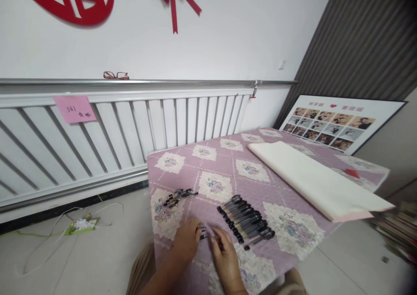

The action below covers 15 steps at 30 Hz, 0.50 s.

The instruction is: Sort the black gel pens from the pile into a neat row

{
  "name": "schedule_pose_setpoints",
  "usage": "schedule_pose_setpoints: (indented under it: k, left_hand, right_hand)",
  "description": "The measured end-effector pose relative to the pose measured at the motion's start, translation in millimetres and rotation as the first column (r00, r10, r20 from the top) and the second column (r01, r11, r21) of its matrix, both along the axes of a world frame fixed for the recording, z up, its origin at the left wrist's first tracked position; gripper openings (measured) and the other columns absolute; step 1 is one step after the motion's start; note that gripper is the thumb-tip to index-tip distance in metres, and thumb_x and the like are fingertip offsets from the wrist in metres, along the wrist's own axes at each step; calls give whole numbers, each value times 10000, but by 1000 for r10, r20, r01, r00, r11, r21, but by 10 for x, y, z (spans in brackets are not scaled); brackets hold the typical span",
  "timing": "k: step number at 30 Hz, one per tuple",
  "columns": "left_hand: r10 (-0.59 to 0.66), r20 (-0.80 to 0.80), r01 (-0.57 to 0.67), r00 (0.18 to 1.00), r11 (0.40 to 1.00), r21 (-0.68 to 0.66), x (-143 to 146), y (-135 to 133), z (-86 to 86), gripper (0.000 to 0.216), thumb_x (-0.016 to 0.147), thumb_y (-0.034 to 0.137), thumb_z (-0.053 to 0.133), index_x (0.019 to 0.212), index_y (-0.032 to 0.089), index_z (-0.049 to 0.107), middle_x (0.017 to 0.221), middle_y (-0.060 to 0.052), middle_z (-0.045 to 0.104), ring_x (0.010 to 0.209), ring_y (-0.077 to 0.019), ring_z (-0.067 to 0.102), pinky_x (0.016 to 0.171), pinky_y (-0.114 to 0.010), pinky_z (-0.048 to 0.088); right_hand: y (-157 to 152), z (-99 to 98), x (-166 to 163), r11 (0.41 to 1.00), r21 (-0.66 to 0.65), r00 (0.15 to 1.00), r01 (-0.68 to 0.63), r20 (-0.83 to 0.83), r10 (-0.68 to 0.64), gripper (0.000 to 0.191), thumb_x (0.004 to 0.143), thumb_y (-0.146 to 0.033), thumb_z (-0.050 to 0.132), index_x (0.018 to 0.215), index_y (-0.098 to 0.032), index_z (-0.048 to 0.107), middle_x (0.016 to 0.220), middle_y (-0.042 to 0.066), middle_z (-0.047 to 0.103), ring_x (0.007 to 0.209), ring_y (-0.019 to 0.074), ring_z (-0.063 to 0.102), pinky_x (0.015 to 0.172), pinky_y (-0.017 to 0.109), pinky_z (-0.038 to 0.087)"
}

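My left hand [188,239] is closed low over the near part of the table, its fingers curled around small black pen parts [203,233] that stick out to the right. Just beside it, my right hand [225,253] has thumb and fingers pinched together; a blurred, pale, see-through piece shows between the hands, too smeared to name. Right of my right hand lies a slanted row of several clear-barrelled pens [246,219] with black caps and ends. Beyond my left hand is a loose pile of small black pen pieces [178,197].
A purple flowered cloth covers the table [224,169]. A large cream sheet [302,177] lies folded at right, near a photo board [339,121] and a small red item [352,173]. The radiator [169,123] runs behind; a power strip [82,226] with cables lies on the floor.
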State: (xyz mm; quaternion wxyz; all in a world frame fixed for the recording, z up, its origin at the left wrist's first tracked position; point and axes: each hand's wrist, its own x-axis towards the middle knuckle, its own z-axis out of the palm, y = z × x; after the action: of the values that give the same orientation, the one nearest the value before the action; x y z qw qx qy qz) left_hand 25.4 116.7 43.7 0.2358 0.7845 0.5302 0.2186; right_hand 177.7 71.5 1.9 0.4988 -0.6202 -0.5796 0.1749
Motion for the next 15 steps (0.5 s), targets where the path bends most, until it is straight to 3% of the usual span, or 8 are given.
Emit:
schedule_pose_setpoints:
  k: [9,15]
  left_hand:
    - [-19,30,21,999,998,-60,176,-178,52,302,842,205,395,1089,224,568,1064,-47,631,986,-202,554,898,-324,399]
    - [-26,121,34,992,998,-59,55,-190,-17,331,870,286,416,1170,215,536,1081,-55,629,997,-196,558,907,-324,415]
  right_hand:
    - [-6,-13,-38,996,44,996,-74,44,72,255,786,-221,541,1007,-237,668,1007,80,658,961,225,622,857,377,523]
    - [-36,60,-65,994,-16,992,-112,56,113,182,801,-289,543,914,-217,667,888,67,665,831,209,628,760,326,519]
